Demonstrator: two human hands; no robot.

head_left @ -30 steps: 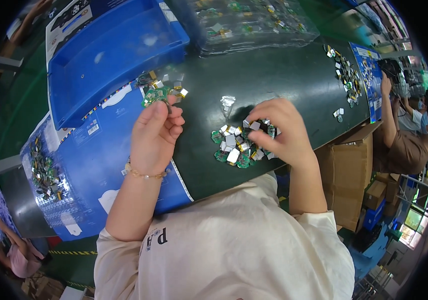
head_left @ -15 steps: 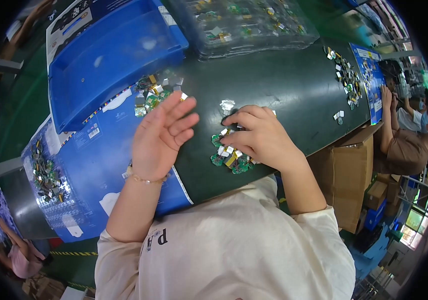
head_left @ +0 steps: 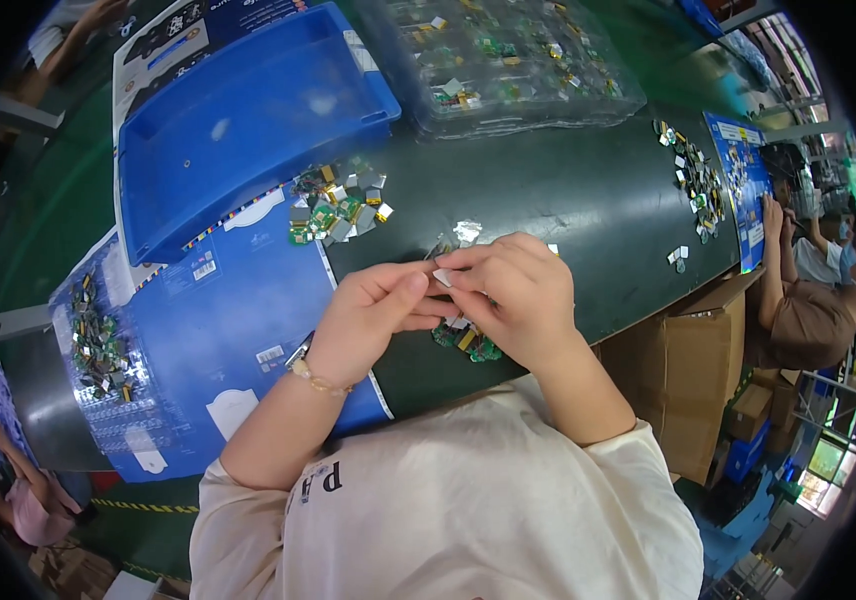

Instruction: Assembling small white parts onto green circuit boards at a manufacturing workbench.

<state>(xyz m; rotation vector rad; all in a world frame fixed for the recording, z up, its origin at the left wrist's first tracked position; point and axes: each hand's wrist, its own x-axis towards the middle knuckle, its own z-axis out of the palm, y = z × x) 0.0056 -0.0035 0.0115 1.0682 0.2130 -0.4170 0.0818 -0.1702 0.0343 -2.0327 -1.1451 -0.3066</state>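
Note:
Above the dark green tabletop (head_left: 528, 165), my left hand (head_left: 370, 312) and my right hand (head_left: 520, 298) meet at their fingertips. Between them is a small white square piece (head_left: 443, 277); my right thumb and fingers pinch it. My left fingers are closed at the same spot, and what they grip is mostly hidden. Partly covered by my right hand lies a pile of small green circuit boards (head_left: 473, 344) with white and gold parts. Just beyond the fingertips rests a crumpled silvery scrap (head_left: 467, 233).
A blue tray (head_left: 248, 140) stands at the far left, with another board pile (head_left: 343, 208) before it. Clear plastic trays of boards (head_left: 508, 75) are stacked at the back. Blue printed sheet (head_left: 238, 330) lies left. Cardboard box (head_left: 688, 385) stands right; co-workers sit beyond.
My left hand has swung right and down from its raised, open position to meet my right hand. The right hand has lifted from the board pile with a small white piece in its fingers.

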